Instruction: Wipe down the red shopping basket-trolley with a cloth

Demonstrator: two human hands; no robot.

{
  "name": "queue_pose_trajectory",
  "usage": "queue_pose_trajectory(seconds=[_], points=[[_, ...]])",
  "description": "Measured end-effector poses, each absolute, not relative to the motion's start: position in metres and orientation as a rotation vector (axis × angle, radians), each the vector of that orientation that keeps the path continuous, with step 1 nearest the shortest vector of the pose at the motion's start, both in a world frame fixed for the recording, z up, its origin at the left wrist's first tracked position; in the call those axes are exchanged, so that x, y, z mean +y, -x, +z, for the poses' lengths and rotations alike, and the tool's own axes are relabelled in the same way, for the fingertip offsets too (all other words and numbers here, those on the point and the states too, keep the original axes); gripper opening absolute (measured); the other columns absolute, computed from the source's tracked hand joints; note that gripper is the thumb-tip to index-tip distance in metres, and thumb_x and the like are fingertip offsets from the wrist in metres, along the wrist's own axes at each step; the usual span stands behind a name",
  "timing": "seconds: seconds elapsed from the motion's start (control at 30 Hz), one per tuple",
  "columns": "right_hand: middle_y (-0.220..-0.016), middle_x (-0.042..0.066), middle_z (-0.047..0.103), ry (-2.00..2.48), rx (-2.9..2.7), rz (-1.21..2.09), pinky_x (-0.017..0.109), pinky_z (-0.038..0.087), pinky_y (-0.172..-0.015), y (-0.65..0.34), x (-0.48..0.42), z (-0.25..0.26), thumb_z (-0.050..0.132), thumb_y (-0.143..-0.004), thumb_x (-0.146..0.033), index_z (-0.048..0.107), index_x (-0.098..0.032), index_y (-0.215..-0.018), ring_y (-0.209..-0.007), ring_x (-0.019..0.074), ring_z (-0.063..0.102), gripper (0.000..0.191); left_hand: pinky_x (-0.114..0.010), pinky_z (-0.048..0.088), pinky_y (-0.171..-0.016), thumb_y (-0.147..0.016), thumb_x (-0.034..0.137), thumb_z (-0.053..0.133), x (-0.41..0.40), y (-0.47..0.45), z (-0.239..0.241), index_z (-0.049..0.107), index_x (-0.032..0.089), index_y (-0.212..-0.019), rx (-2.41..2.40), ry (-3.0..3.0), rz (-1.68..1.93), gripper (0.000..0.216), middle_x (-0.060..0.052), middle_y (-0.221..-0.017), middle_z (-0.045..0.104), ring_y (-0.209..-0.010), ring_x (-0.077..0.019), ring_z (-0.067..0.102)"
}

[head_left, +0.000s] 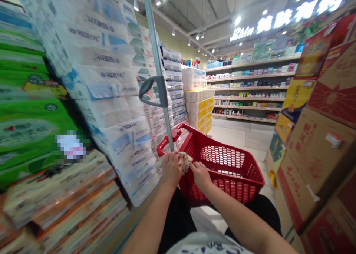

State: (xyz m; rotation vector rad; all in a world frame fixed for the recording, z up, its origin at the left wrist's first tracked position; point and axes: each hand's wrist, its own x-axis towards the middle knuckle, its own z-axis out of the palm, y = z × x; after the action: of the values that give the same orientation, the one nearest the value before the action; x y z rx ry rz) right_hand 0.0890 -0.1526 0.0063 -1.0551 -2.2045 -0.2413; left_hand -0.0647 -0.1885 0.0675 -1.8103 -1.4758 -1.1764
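Observation:
Both my hands meet over the near rim of a red plastic shopping basket point(250, 176) that stands on the floor in front of me. My left hand point(171, 168) is closed round a small crumpled pale packet point(185, 160). My right hand point(200, 175) pinches the same packet from the right side. The basket's grey telescopic handle point(159, 70) rises straight up just behind my left hand, with a grey grip loop partway up. Most of the basket's inside looks bare, and what the packet is cannot be made out.
Tall stacks of wrapped tissue packs point(102, 79) and green packs point(26, 128) crowd the left side. Brown and red cardboard boxes point(319, 135) line the right. Shelves of bottles point(250, 94) stand at the far end of the tiled aisle point(239, 139).

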Motion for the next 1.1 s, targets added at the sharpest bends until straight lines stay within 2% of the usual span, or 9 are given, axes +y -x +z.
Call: queue_pose_trajectory(seconds=[0.1, 0.23, 0.37, 0.5, 0.7, 0.9, 1.1], points=[[-0.097, 0.009, 0.06, 1.043, -2.199, -0.249, 0.033, 0.041, -0.079, -0.09, -0.153, 0.005, 0.042, -0.08, 0.0, 0.055, -0.016, -0.127, -0.088, 0.0213, 0.048, 0.052, -0.044, 0.044, -0.097, -0.079, 0.009, 0.054, -0.187, 0.066, 0.07, 0.059, 0.019, -0.101, -1.476, 1.804, -1.212, 0.025, -0.01, -0.108, 0.06, -0.106, -0.0261, 0.051], [-0.097, 0.01, 0.06, 1.045, -2.208, -0.235, 0.034, 0.041, -0.08, -0.09, -0.154, 0.005, 0.041, -0.081, -0.001, 0.056, -0.016, -0.128, -0.087, 0.0218, 0.048, 0.051, -0.044, 0.045, -0.097, -0.079, 0.004, 0.051, -0.193, 0.065, 0.05, 0.059, 0.02, -0.103, -1.461, 1.889, -1.192, 0.029, -0.009, -0.109, 0.058, -0.107, -0.0248, 0.051], [-0.096, 0.009, 0.06, 1.034, -2.203, -0.247, 0.034, 0.041, -0.08, -0.089, -0.154, 0.005, 0.041, -0.081, 0.0, 0.051, -0.017, -0.134, -0.086, 0.0212, 0.048, 0.057, -0.043, 0.046, -0.097, -0.084, 0.006, 0.049, -0.191, 0.075, 0.052, 0.06, 0.021, -0.109, -1.377, 1.938, -1.216, 0.031, -0.008, -0.111, 0.057, -0.108, -0.0227, 0.051], [-0.094, 0.007, 0.059, 1.023, -2.201, -0.258, 0.033, 0.041, -0.08, -0.089, -0.154, 0.005, 0.04, -0.079, 0.001, 0.04, -0.02, -0.143, -0.085, 0.0208, 0.048, 0.068, -0.042, 0.048, -0.096, -0.087, 0.012, 0.051, -0.181, 0.087, 0.079, 0.06, 0.022, -0.116, -1.287, 1.787, -1.373, 0.032, -0.01, -0.123, 0.048, -0.116, -0.0235, 0.049], [-0.096, 0.008, 0.059, 1.034, -2.21, -0.243, 0.033, 0.042, -0.08, -0.09, -0.154, 0.006, 0.04, -0.08, 0.001, 0.041, -0.021, -0.143, -0.086, 0.0208, 0.049, 0.066, -0.044, 0.044, -0.099, -0.089, 0.013, 0.05, -0.187, 0.081, 0.069, 0.062, 0.027, -0.116, -1.299, 1.908, -1.213, 0.033, -0.006, -0.106, 0.061, -0.109, -0.0227, 0.052], [-0.096, 0.007, 0.059, 1.054, -2.199, -0.25, 0.032, 0.042, -0.082, -0.089, -0.156, 0.007, 0.041, -0.081, 0.001, 0.04, -0.023, -0.143, -0.087, 0.0208, 0.049, 0.066, -0.042, 0.043, -0.099, -0.089, 0.013, 0.05, -0.192, 0.081, 0.052, 0.062, 0.026, -0.117, -1.312, 1.934, -1.173, 0.033, -0.004, -0.112, 0.065, -0.106, -0.0218, 0.054], [-0.096, 0.007, 0.06, 1.056, -2.208, -0.229, 0.032, 0.042, -0.081, -0.088, -0.157, 0.009, 0.039, -0.08, 0.004, 0.041, -0.022, -0.143, -0.087, 0.0204, 0.05, 0.068, -0.041, 0.046, -0.096, -0.087, 0.012, 0.052, -0.187, 0.088, 0.064, 0.064, 0.026, -0.114, -1.334, 1.937, -1.184, 0.032, -0.005, -0.108, 0.066, -0.102, -0.0219, 0.053]])
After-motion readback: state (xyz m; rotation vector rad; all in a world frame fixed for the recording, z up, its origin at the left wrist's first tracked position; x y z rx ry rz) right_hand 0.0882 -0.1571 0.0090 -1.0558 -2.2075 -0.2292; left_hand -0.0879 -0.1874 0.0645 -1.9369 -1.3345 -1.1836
